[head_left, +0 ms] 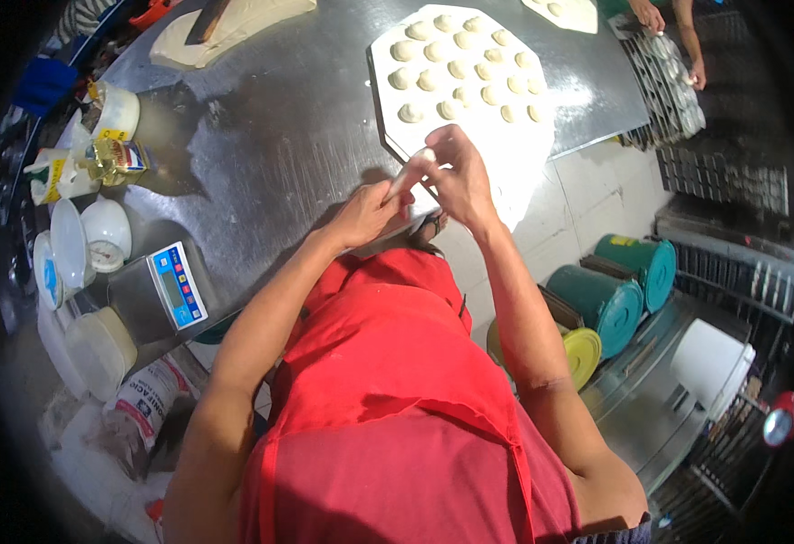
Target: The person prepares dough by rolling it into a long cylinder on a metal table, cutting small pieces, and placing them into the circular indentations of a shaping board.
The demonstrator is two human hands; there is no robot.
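Note:
A short pale strip of dough (404, 181) is held up between my hands, just in front of the table's near edge. My left hand (365, 216) is closed around its lower end. At the upper end, the thumb and fingers of my right hand (462, 177) pinch the dough. Just beyond my hands lies a white eight-sided board (480, 127), its near corner partly hidden by my right hand. Rows of small round dough pieces (457, 69) sit on the board's far part.
A large dough slab (266, 20) with a dark flat tool (207, 22) lies far left on the steel table (297, 109). A digital scale (178, 286), tubs and bowls crowd the left. A co-worker's hands (649, 16) touch a moulded tray (669, 82). Lidded bins (619, 313) stand right.

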